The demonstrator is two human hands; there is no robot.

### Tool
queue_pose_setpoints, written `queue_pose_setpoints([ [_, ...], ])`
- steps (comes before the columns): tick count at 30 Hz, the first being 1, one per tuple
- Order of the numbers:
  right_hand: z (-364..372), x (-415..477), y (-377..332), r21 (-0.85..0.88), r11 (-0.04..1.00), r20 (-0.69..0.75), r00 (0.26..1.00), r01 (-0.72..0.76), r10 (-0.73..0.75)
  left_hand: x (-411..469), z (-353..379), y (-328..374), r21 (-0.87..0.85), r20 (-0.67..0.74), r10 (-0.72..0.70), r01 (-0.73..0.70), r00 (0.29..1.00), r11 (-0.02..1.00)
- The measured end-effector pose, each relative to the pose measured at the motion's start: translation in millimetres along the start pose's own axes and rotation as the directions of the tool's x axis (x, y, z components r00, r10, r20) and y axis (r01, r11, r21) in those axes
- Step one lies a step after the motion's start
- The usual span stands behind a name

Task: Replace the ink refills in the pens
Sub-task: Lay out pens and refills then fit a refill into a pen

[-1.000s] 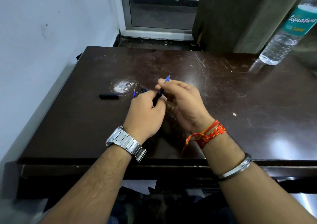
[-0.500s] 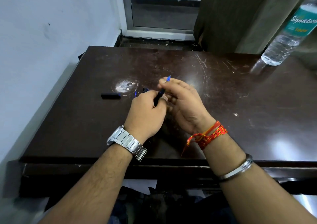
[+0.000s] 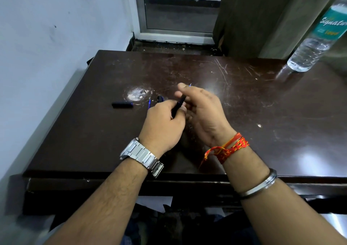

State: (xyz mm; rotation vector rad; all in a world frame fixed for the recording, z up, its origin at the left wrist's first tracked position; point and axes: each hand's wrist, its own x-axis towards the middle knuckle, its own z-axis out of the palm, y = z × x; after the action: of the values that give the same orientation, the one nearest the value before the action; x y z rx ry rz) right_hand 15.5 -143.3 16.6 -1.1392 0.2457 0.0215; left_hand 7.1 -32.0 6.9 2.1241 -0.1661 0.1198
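A wide, glossy dark brown wooden table with scratches fills most of the view, set against a pale wall on the left. A clear plastic water bottle with a teal label stands at the table's far right corner, well apart from the hands. Over the middle of the table, the left hand, with a silver metal watch on its wrist, curls its fingers around the lower part of a black pen barrel, which tilts up to the right. The right hand, slightly blurred, pinches the barrel's upper end between thumb and forefinger. A thin blue refill tip pokes out past those fingertips. A short black pen cap lies flat on the table to the left. A second blue refill lies just beside the left knuckles.
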Motion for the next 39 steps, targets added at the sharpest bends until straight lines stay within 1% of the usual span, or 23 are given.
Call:
queue_pose_setpoints([
  [2, 1, -2, -1, -0.015, 1.0, 0.046, 0.999, -0.012, 0.012, 2, -1, -2, -0.006, -0.012, -0.006, 0.006, 1.0, 1.0],
  [3, 1, -2, 0, -0.03, 0.999, 0.033, 0.999, 0.011, -0.01, 3, -2, -3, 0.005, -0.017, -0.005, 0.006, 1.0, 1.0],
  [6, 0, -1, 4, -0.047, 0.997, -0.066, 0.995, 0.066, -0.069, 2, -1, -2, 0.038, -0.025, -0.003, 0.004, 1.0, 0.999],
  [7, -1, 0, 3, -0.04, 0.998, -0.05, 0.998, 0.046, -0.048, 2, -1, -2, 0.024, -0.024, -0.005, 0.006, 1.0, 1.0],
  [9, 1, -1, 1, -0.005, 1.0, 0.055, 0.998, -0.012, 0.012, 3, -2, -1, 0.012, -0.023, 0.0, 0.001, 1.0, 1.0],
  [11, 0, -1, 2, 0.007, 1.0, 0.087, 0.996, 0.008, -0.009, 3, -3, -2, 0.035, -0.029, 0.021, -0.02, 0.999, 0.999],
  [13, 1, -1, 5, -0.008, 0.998, 0.025, 0.998, 0.057, -0.056, 2, -3, -1, 0.058, -0.026, 0.037, -0.036, 0.999, 0.998],
  [16, 3, -1, 7, 0.004, 0.998, -0.037, 0.997, 0.068, -0.068, 3, -2, 0, 0.107, -0.028, 0.064, -0.061, 0.998, 0.992],
  [18, 3, 0, 8, -0.002, 0.998, -0.049, 0.996, 0.069, -0.069, 3, -2, 0, 0.136, -0.028, 0.074, -0.07, 0.997, 0.988],
  [20, 3, -1, 8, 0.007, 0.999, -0.034, 0.999, 0.042, -0.041, 4, -6, -1, 0.178, -0.071, 0.081, -0.067, 0.994, 0.982],
  [23, -1, 2, 7, -0.021, 1.0, -0.043, 0.999, -0.011, 0.01, 18, -28, -13, 0.254, -0.232, 0.042, 0.019, 0.972, 0.967],
  [25, -6, 4, 7, -0.084, 0.996, -0.086, 0.996, 0.011, -0.018, 30, -48, -28, 0.284, -0.323, -0.004, 0.101, 0.947, 0.953],
  [26, -7, 4, 9, -0.126, 0.992, -0.1, 0.994, 0.03, -0.043, 34, -57, -35, 0.31, -0.333, -0.031, 0.141, 0.942, 0.94],
  [29, -6, 3, 14, -0.185, 0.981, -0.099, 0.992, 0.056, -0.075, 39, -71, -53, 0.41, -0.256, -0.126, 0.226, 0.958, 0.884],
  [31, -6, 4, 16, -0.198, 0.978, -0.096, 0.991, 0.071, -0.092, 40, -71, -58, 0.422, -0.195, -0.188, 0.255, 0.963, 0.87],
  [33, -7, 4, 17, -0.234, 0.967, -0.095, 0.988, 0.099, -0.124, 43, -69, -60, 0.417, -0.163, -0.237, 0.285, 0.958, 0.863],
  [35, -9, 5, 18, -0.281, 0.952, -0.096, 0.984, 0.119, -0.151, 44, -67, -61, 0.403, -0.176, -0.257, 0.307, 0.95, 0.862],
  [39, -12, 5, 20, -0.319, 0.938, -0.097, 0.98, 0.135, -0.174, 43, -65, -62, 0.439, -0.213, -0.229, 0.302, 0.95, 0.846],
])
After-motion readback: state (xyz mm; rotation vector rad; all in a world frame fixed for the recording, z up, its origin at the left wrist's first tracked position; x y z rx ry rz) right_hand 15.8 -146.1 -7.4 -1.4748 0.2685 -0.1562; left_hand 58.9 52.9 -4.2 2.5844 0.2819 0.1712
